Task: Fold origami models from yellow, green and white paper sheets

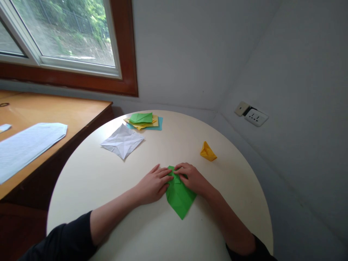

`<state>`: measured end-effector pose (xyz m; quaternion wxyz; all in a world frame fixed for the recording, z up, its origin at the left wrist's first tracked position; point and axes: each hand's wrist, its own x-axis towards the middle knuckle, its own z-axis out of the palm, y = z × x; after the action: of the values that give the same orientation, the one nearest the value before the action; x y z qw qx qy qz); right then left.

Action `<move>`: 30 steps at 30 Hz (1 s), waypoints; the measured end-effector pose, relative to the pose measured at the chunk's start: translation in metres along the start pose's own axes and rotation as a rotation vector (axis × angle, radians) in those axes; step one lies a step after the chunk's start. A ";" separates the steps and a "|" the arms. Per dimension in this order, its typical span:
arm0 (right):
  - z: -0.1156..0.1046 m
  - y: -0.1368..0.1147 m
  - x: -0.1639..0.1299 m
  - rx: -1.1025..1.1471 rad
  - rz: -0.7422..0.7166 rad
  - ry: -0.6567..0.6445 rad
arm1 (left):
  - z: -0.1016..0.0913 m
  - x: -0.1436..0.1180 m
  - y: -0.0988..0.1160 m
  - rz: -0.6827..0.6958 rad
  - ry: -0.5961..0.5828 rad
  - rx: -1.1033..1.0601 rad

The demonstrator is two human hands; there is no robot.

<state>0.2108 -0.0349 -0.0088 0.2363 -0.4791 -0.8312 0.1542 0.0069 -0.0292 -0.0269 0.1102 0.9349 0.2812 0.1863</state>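
Observation:
A green sheet of folded paper (181,202) lies on the round white table in front of me, one corner pointing towards me. A small folded flap shows near its upper part. My left hand (155,183) rests flat at the paper's left edge, fingers stretched out, their tips on the green paper. On the upper right part lies my right hand (191,177), its fingers bent and touching the paper near the flap. The thumb of that hand is partly tucked under the fingers, so whether it pinches the paper is hard to see.
A creased white paper (123,141) lies at the table's far left. Behind it is a pile of green, yellow and blue papers (143,120). A folded yellow paper boat (208,152) stands to the right. A wooden desk (78,108) with printed sheets (32,145) adjoins on the left.

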 end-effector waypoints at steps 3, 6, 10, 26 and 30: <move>-0.001 -0.001 0.000 0.002 -0.012 0.003 | 0.000 0.000 -0.001 -0.016 0.015 0.006; -0.001 -0.003 0.000 -0.005 -0.014 0.002 | -0.001 0.001 -0.002 -0.040 0.028 0.023; 0.000 -0.005 0.000 -0.025 -0.008 -0.007 | -0.003 0.001 0.000 -0.060 0.038 0.058; -0.003 -0.010 -0.002 0.033 0.014 -0.045 | -0.002 0.003 0.002 -0.136 0.047 0.016; -0.006 -0.009 -0.002 0.023 0.012 -0.079 | -0.001 0.003 0.001 -0.136 0.054 0.001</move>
<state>0.2080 -0.0411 -0.0002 0.2077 -0.4747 -0.8352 0.1841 0.0093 -0.0282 -0.0252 0.1146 0.9085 0.3468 0.2033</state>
